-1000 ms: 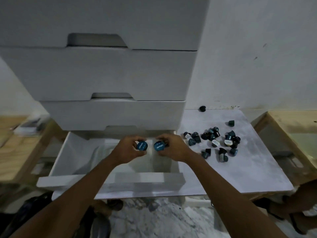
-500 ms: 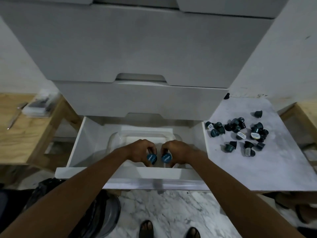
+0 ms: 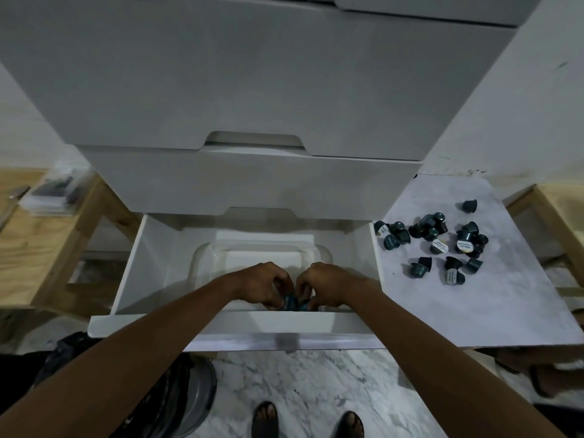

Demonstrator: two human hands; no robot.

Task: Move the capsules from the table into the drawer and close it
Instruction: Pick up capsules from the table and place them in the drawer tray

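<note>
Reaching down into the open drawer (image 3: 202, 324), both hands sit just behind its front wall. The left hand (image 3: 262, 286) pinches a blue capsule (image 3: 289, 302) with its flat foil face turned toward the camera; the right hand (image 3: 328, 284) pinches a second capsule (image 3: 305, 306), mostly hidden, touching the first. Behind them lies a clear container (image 3: 202, 257). Farther right, the loose capsules (image 3: 433, 245) lie scattered on the white table (image 3: 474, 311), pointing every way.

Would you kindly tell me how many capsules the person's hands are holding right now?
2. One capsule in the left hand, another capsule in the right hand, both low in the open drawer; fingers may hide more.
</note>
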